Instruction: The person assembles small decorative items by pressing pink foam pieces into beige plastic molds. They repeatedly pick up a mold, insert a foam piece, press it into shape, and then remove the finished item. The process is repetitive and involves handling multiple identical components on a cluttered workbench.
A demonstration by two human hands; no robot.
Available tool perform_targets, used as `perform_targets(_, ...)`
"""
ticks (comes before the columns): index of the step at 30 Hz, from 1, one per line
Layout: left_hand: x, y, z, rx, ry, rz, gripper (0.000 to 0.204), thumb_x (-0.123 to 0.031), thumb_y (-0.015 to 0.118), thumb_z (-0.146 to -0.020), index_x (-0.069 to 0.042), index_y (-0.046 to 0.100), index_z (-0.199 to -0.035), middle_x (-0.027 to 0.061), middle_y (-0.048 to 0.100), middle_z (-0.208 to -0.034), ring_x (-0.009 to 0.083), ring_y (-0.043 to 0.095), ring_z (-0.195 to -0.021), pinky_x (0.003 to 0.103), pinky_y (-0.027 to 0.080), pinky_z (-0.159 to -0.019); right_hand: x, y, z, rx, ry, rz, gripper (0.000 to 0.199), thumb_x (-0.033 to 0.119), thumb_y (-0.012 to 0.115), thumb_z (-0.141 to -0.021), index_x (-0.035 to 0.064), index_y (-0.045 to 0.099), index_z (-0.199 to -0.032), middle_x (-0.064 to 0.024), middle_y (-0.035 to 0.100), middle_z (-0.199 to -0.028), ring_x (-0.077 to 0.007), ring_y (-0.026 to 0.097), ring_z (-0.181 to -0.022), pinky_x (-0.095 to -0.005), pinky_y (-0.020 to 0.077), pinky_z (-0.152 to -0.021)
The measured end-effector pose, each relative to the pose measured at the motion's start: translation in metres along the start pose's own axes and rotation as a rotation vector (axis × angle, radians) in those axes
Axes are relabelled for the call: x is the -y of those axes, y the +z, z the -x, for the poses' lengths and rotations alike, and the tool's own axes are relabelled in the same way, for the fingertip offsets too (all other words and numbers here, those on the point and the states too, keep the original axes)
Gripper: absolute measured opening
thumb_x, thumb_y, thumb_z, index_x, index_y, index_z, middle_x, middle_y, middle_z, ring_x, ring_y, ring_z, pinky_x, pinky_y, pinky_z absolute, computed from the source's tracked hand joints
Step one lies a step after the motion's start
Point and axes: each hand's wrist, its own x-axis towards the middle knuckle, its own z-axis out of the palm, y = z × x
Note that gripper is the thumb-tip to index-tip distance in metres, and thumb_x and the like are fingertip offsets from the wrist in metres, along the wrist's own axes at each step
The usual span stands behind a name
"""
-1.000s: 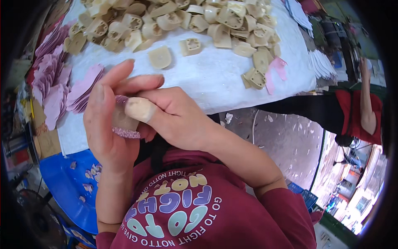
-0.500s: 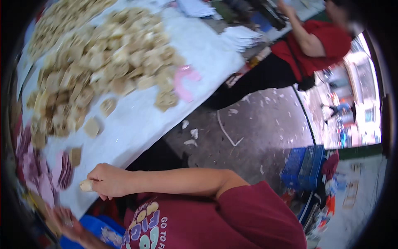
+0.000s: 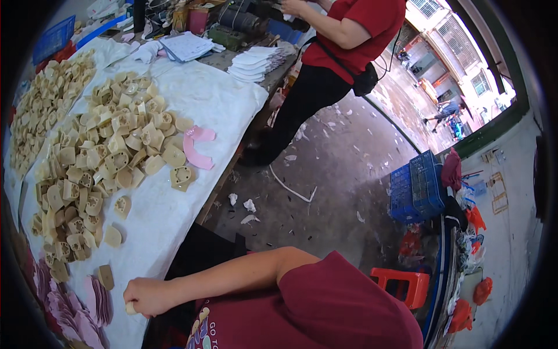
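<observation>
My right hand (image 3: 152, 298) is closed over the table's near edge, fingers curled round a small beige shoe heel (image 3: 131, 308), mostly hidden by the grip. My left hand is out of view. Just beyond the fist, one beige block-like heel (image 3: 105, 277) stands beside a fanned stack of mauve-pink cut pieces (image 3: 99, 301). More pink pieces (image 3: 67, 311) overlap at the lower left. A big heap of beige heels (image 3: 110, 154) covers the white-sheeted table (image 3: 168, 232), with two single ones lying apart from it. A curved pink piece (image 3: 196, 148) lies by the heap's right side.
A second heap of small beige pieces (image 3: 49, 110) lies farther left. White sheets (image 3: 256, 63) are stacked at the far table. A person in red (image 3: 349, 41) stands there. Blue crates (image 3: 417, 187) and a red stool (image 3: 402, 286) are on the right. Scraps litter the floor (image 3: 314, 198).
The view has swung, so the table and heaps sit lower and farther left. My left hand, visible earlier at the lower left, has gone out of view. My right hand still grips the heel.
</observation>
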Motion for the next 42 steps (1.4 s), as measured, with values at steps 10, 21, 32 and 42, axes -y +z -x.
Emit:
perform_targets(10,0.093,0.006,0.056,-0.226,-0.333,0.085,0.037,-0.022,0.060,-0.090,0.001,0.058,-0.119,0.0186,0.056,-0.119,0.0306,0.051,-0.111,0.040,0.040,-0.094,-0.011,0.020,-0.064,-0.190,-0.301,0.515,0.021,0.005,0.058,-0.076,0.0069,0.066,-0.096,-0.0182,0.066,-0.088,-0.0385,0.063,-0.083,-0.0467,0.0499,-0.075)
perform_targets(21,-0.099,-0.179,0.020,-0.954,-0.059,0.427,0.037,-0.013,0.060,-0.091,-0.001,0.055,-0.125,0.0188,0.046,-0.134,0.0303,0.045,-0.123,0.039,0.036,-0.102,0.064,0.044,-0.128,0.001,-0.432,0.795,0.012,0.011,0.069,-0.080,0.0030,0.066,-0.089,-0.0097,0.063,-0.081,-0.0235,0.062,-0.067,-0.0338,0.0495,-0.060)
perform_targets(32,-0.313,-0.199,0.006,-0.450,0.899,0.788,0.029,0.002,0.060,-0.072,-0.007,0.062,-0.100,0.0121,0.061,-0.109,0.0325,0.054,-0.113,0.051,0.027,-0.106,0.039,0.027,-0.131,0.118,-0.386,0.800,0.010,0.007,0.065,-0.082,0.0037,0.068,-0.091,-0.0076,0.061,-0.082,-0.0222,0.061,-0.075,-0.0326,0.0482,-0.065)
perform_targets(42,-0.331,-0.180,0.027,-0.349,0.916,0.940,0.040,-0.011,0.070,-0.072,-0.002,0.063,-0.110,0.0199,0.055,-0.123,0.0297,0.053,-0.117,0.045,0.031,-0.105,0.054,-0.054,-0.092,-0.275,-0.288,0.066,0.012,0.005,0.066,-0.082,0.0020,0.069,-0.094,-0.0042,0.064,-0.084,-0.0112,0.057,-0.076,-0.0223,0.0444,-0.065)
